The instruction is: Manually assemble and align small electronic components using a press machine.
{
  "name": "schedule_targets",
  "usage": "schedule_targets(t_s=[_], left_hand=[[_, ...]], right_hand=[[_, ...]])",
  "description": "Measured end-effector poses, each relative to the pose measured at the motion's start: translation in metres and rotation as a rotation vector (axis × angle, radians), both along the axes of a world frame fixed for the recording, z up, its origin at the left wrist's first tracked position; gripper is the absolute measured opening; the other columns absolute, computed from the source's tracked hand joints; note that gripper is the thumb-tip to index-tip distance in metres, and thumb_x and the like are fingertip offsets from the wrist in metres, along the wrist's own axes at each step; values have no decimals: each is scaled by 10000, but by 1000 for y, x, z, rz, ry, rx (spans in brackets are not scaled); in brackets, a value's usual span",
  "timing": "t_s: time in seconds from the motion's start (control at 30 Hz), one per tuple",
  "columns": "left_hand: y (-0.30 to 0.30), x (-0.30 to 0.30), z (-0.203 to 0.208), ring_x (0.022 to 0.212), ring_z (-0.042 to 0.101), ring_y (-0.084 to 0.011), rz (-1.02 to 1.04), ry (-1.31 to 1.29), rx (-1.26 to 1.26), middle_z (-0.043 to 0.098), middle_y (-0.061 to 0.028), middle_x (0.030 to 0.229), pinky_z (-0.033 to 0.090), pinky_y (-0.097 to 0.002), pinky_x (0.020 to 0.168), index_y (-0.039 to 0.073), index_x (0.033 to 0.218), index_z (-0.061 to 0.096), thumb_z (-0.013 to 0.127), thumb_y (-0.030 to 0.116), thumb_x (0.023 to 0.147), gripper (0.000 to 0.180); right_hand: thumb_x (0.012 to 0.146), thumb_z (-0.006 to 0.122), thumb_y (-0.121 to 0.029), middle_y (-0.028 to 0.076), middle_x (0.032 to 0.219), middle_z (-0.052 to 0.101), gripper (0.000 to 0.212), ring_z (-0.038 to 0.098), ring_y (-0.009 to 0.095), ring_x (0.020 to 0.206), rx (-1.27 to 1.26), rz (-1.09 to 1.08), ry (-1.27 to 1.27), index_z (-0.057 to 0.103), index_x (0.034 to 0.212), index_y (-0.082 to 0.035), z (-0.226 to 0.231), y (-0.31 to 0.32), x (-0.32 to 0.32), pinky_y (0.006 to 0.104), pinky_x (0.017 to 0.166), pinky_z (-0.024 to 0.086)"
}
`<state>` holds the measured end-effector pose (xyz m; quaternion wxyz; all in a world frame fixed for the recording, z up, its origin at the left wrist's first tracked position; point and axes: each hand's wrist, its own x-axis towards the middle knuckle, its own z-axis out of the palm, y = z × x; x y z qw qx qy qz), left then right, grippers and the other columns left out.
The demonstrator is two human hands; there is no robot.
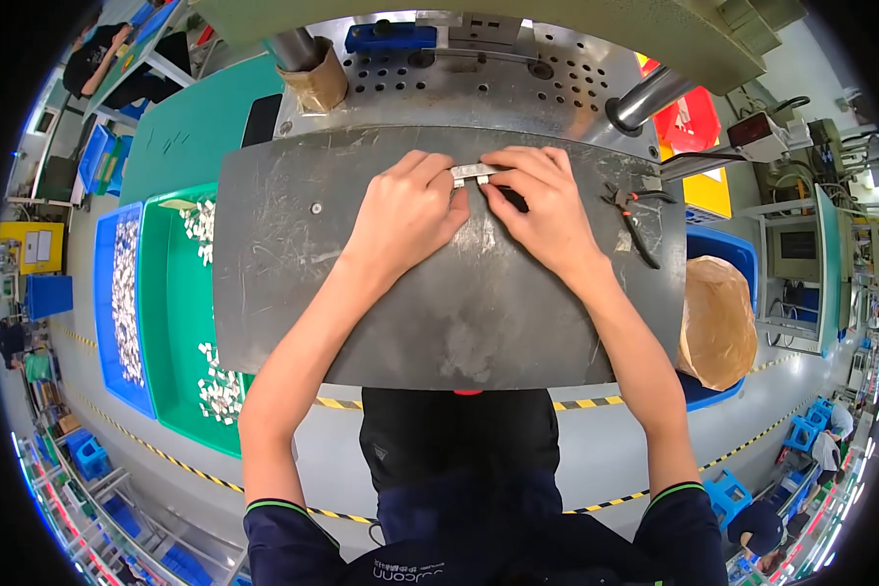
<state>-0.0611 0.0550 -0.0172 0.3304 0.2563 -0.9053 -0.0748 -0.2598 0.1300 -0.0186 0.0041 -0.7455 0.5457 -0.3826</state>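
Between my two hands, near the far edge of the dark metal work plate (420, 322), is a small silvery metal bar (475, 171) with little pale blocks under its ends. My left hand (405, 210) pinches its left end between thumb and fingers. At the right end, my right hand (545, 207) has its fingers on top and its thumb below, closed on the same piece. The fingertips cover both ends of the bar. Right of my right hand lies a pair of pliers (637, 223) with dark, orange-trimmed handles.
A green bin (181, 322) and a blue bin (107, 283) with many small pale parts stand at the left. Beyond the plate is a perforated press bed (479, 83) between steel posts (645, 100). A paper-lined blue bin (723, 234) sits at the right.
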Motion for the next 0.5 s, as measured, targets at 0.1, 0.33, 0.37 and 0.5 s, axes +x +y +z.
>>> schedule_targets(t_s=[0.1, 0.33, 0.37, 0.5], left_hand=[[-1, 2, 1, 917, 706, -276, -22, 6, 7, 730, -88, 988, 611, -392, 753, -10, 829, 709, 762, 77, 796, 106], [-2, 4, 5, 919, 725, -270, -27, 69, 110, 785, -82, 1047, 605, -369, 779, -10, 836, 752, 796, 43, 791, 82], [0, 4, 5, 919, 725, -270, -30, 71, 112, 785, -82, 1047, 605, -369, 779, -10, 836, 752, 796, 43, 791, 82], [-5, 7, 1, 928, 728, -271, -36, 84, 154, 788, -85, 1057, 602, -373, 788, -5, 856, 765, 798, 48, 802, 82]], right_hand=[[853, 805, -64, 42, 1159, 751, 104, 685, 231, 1095, 0, 11, 10, 734, 914, -17, -3, 0, -1, 408, 983, 454], [863, 799, -66, 41, 1155, 756, 101, 689, 224, 1092, -14, 18, 52, 737, 926, -16, 0, 1, -4, 406, 989, 456], [864, 804, -60, 38, 1169, 759, 103, 690, 225, 1098, -6, 24, 48, 736, 932, -22, 0, 1, -4, 402, 994, 453], [860, 814, -58, 34, 1164, 765, 110, 691, 221, 1094, 4, 31, 56, 738, 935, -30, -1, 0, -2, 396, 995, 451]])
